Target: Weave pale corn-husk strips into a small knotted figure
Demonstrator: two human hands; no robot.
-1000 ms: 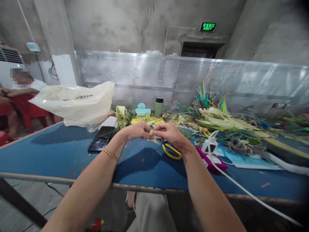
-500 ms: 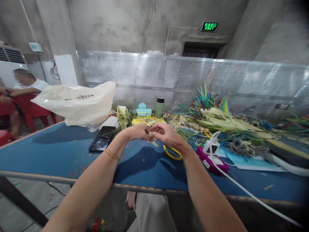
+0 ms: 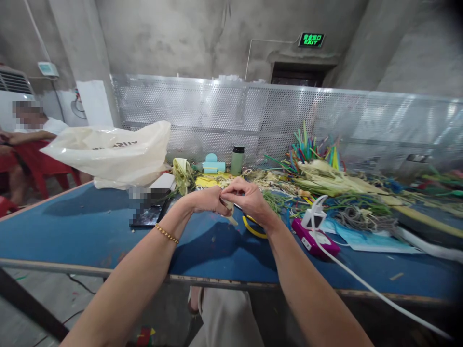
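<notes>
Above the blue table (image 3: pixel 144 248), both hands meet in the middle of the head view. My left hand (image 3: pixel 211 200) is closed around a small pale strip of dried husk (image 3: pixel 231 219), whose end hangs below the fingers. With fingertips pinched together, my right hand (image 3: pixel 246 197) touches the top of the left fist; what it pinches is too small to make out. Yellow-handled scissors (image 3: pixel 253 229) lie on the table beside the right wrist, partly hidden by it. Behind the hands, pale husk scraps lie on a yellow sheet (image 3: pixel 204 181).
To the left are a large white plastic bag (image 3: pixel 108 156) and a black phone (image 3: pixel 148 216). A purple power strip (image 3: pixel 314 238) with a white charger and cable lies right. Husks (image 3: pixel 325 176), grey cords (image 3: pixel 361 219) and a green bottle (image 3: pixel 237 161) stand farther back. A person (image 3: pixel 31 130) sits far left.
My right hand has shifted from the front of the left fist up to its top. The pale strip now hangs lower from my left hand. The view has turned slightly right.
</notes>
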